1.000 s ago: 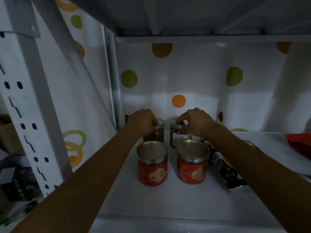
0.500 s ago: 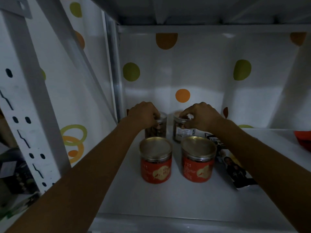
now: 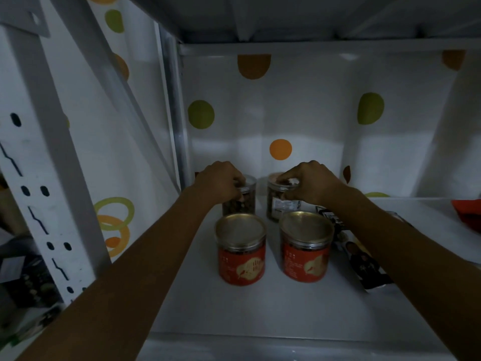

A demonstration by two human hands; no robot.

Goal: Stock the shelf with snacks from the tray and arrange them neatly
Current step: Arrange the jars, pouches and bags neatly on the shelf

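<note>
Squaring the back row, your left grip clamps the left clear jar, your right grip the right clear jar, deep on the shelf behind two red jars; next, align them, then release.

Shop/storerm: slotted metal rack, snack jars.

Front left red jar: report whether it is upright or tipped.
Upright: the front left red jar stands on its base on the shelf, gold lid facing up.
</note>
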